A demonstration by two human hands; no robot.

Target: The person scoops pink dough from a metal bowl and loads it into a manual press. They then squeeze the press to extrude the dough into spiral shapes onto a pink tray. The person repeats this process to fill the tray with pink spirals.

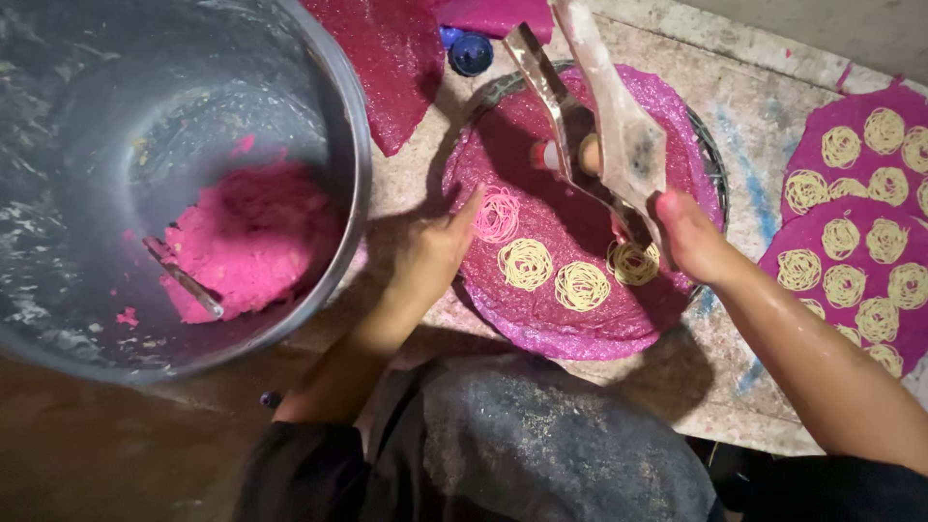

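- Our right fingers (677,215) grip the press (619,126); left fingers (464,215) open, steadying the round mat (580,329).
- We've laid four coils (582,284); most of the mat remains bare.

Both forearms are bare from elbow to wrist, with no sleeves, watch or bracelet showing. The left hand (437,253) and the right hand (691,237) wear no gloves and no rings that can be seen. Below them the lap is covered in dark grey cloth, speckled with pale dust, and darker, near-black fabric shows at either side of it near the bottom edge
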